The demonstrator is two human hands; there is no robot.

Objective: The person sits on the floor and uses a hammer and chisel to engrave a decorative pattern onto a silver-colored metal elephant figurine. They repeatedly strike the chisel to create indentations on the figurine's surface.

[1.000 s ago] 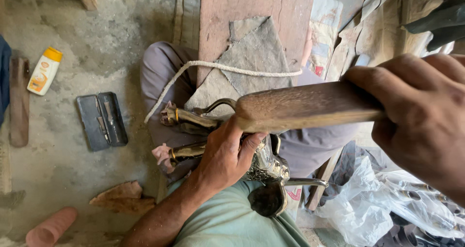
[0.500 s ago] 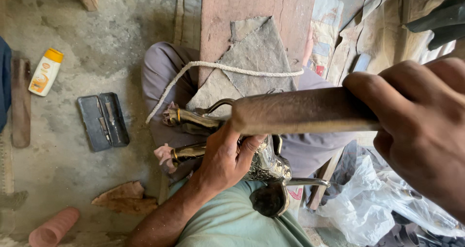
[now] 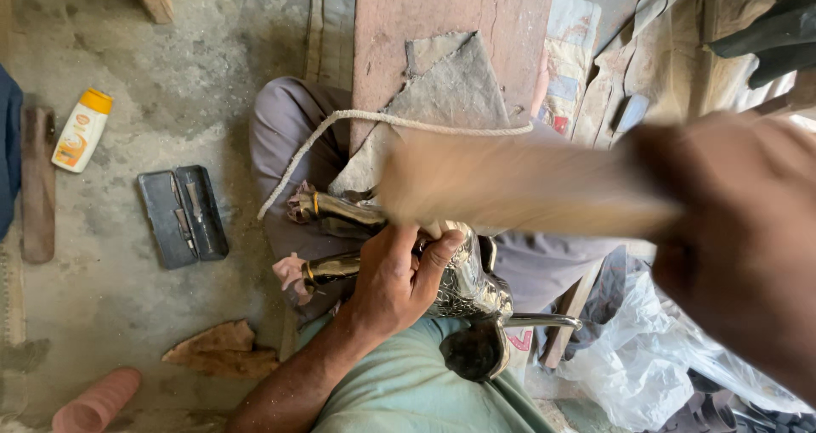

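While a shiny metal animal figure (image 3: 463, 284) is pressed against the lap under the clasped left hand (image 3: 395, 280), a blurred wooden mallet (image 3: 518, 186) is gripped by the right hand (image 3: 739, 246) above it. A white rope (image 3: 340, 140) lies over the knee.

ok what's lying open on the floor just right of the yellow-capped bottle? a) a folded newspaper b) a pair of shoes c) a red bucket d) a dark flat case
d: a dark flat case lies open on the concrete floor, to the right of the white bottle with the yellow cap.
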